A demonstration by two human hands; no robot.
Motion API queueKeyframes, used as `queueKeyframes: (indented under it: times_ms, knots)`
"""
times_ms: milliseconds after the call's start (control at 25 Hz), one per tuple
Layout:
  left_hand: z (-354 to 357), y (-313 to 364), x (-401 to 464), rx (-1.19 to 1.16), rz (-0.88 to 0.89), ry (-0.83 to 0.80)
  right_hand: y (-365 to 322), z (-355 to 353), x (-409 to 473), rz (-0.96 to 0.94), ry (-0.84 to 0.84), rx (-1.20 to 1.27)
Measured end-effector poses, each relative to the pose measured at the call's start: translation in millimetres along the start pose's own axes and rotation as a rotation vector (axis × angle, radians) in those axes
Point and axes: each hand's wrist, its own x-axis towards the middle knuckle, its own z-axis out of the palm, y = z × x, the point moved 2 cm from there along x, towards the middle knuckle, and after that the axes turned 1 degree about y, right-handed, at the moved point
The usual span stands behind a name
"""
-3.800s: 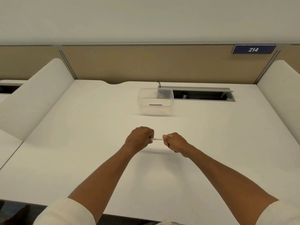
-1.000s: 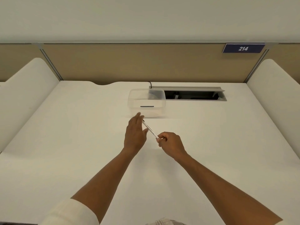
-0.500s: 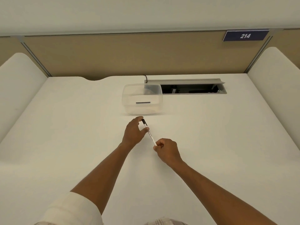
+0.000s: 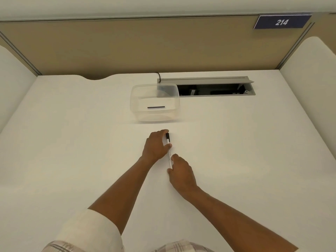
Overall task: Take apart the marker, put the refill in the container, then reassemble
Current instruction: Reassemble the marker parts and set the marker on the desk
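Over the white desk [image 4: 72, 160], the left hand [image 4: 156, 146] pinched the marker [image 4: 169, 151] near its black cap while the right hand [image 4: 181, 174] gripped its near end, the refill [image 4: 156, 107] lying in the clear container [image 4: 134, 99] beyond.

Clear glossy plastic container [image 4: 154, 103] (see-through walls), matt white desk [image 4: 72, 142], brushed grey metal cable tray [image 4: 205, 81]

open desk [image 4: 236, 151] around, container [image 4: 154, 104] just ahead, cable hatch [image 4: 214, 88] behind it
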Motion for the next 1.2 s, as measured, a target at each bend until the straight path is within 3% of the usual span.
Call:
queueKeyframes:
  times_ms: [1200]
  knots:
    - [7.2,-6.7,-5.7,0.197,0.111,-0.050,-3.5,11.7,-3.4,0.034,0.031,-0.039]
